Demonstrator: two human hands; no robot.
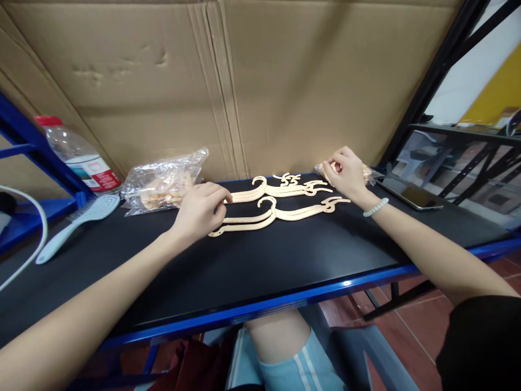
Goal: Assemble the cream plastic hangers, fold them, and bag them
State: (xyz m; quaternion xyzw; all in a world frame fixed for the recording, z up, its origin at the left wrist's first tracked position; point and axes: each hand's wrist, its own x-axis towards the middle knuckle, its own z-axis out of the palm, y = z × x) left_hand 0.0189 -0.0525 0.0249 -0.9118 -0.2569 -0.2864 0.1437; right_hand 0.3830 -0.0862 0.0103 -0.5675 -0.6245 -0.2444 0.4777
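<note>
Cream-coloured clothes hangers lie in two rows on the black tabletop, a front group [297, 213] and a back group [285, 190]. Each group has a curved hook at its middle. My left hand [201, 209] is at the left end of the back group, with thumb and fingers curled together around that end; the fingertips partly hide it. Behind the hangers are several small cream hook-shaped pieces [288, 179]. My right hand [345, 171] is over a clear plastic bag [367, 175] of cream pieces, fingers pinched; what they hold, if anything, is hidden.
To the left are a clear bag of cream parts [163, 187], a red-capped bottle [83, 157], a pale blue hairbrush [81, 220] and a white cable [38, 239]. A phone-like slab [411, 193] lies right. Cardboard [317, 81] walls the back; a blue edge [285, 297] runs in front.
</note>
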